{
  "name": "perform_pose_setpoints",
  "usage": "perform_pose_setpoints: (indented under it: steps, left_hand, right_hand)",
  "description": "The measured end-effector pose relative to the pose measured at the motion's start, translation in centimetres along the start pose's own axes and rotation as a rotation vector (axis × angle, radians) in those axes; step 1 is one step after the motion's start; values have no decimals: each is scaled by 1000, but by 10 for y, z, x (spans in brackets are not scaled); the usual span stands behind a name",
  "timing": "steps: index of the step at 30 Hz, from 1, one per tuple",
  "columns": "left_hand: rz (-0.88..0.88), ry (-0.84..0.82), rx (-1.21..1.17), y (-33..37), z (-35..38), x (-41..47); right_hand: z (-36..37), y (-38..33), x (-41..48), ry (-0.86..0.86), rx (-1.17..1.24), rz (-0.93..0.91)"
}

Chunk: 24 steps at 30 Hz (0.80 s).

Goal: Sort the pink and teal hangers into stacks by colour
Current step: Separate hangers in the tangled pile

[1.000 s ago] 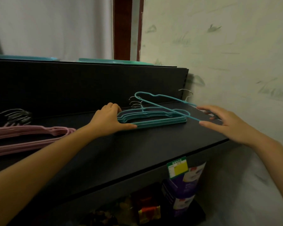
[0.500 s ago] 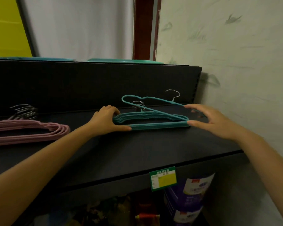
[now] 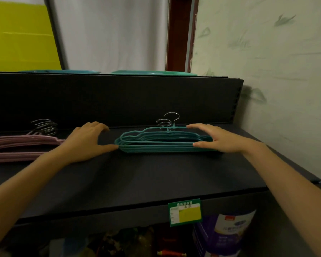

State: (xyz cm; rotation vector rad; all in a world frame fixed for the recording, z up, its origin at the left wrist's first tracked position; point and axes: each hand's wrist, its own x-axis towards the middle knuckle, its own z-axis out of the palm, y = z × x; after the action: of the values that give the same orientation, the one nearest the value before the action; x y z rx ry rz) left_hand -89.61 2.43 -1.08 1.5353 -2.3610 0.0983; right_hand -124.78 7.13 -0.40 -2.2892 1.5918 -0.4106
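A pale wall (image 3: 267, 62) closes off the right side, and a dark shelf (image 3: 156, 179) runs up against it, backed by a dark upright panel (image 3: 119, 101). Two flat teal trays (image 3: 152, 72) lie on top of the panel.

The pink hangers (image 3: 17, 143) lie stacked at the left of the shelf, running out of view, with their metal hooks toward the panel. The teal hangers (image 3: 156, 145) lie stacked flat right of the middle, well apart from the pink ones, and their hooks (image 3: 170, 119) reach up against the panel.

The left hand (image 3: 83, 143) rests on the shelf between the two stacks, fingers spread, its thumb tip touching the left end of the teal stack. The right hand (image 3: 220, 138) brackets the right end: fingers straight and apart over the top hanger, thumb against the front bars.

Under the shelf stands a white and purple tin (image 3: 228, 232), partly hidden by a green and yellow price tag (image 3: 185, 212) on the shelf edge.
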Motion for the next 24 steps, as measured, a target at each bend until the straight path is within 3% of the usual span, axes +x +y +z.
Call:
perform_pose_setpoints:
  steps: [8, 11, 14, 24]
  left_hand:
    - [-33, -14, -28, -8, -3, -11]
    - [-43, 12, -11, -8, -4, -15]
    - [-51, 70, 31, -15, -8, -25]
    - [-210, 275, 99, -95, -43, -112]
  right_hand:
    - [-5, 4, 13, -160, -45, 32]
    - [-5, -12, 18, -95, -71, 21]
    - [2, -42, 33, -2, -98, -44]
    - [57, -177, 86, 6, -227, -291]
